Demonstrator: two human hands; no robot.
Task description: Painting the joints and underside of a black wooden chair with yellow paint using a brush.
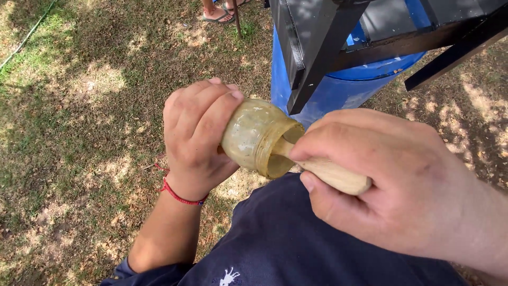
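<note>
Head camera looking down: I am holding a small glass jar (257,136) on its side in my left hand (194,135) and pushing a wooden stick (323,169) into its mouth with my right hand (386,180).

My left hand's fingers are curling tightly around the closed end of the jar, and a red string bracelet (180,196) is sitting at that wrist. My right hand is clamping shut on the pale wooden stick, thumb pressing along its top, while the stick's tip is resting inside the jar's opening. The jar is hovering in the air above my dark blue clothing (286,249), its glass smeared cloudy yellow-green inside. Behind it, a blue barrel (333,90) under a black frame (317,42) is standing on patchy grass (79,106).
</note>
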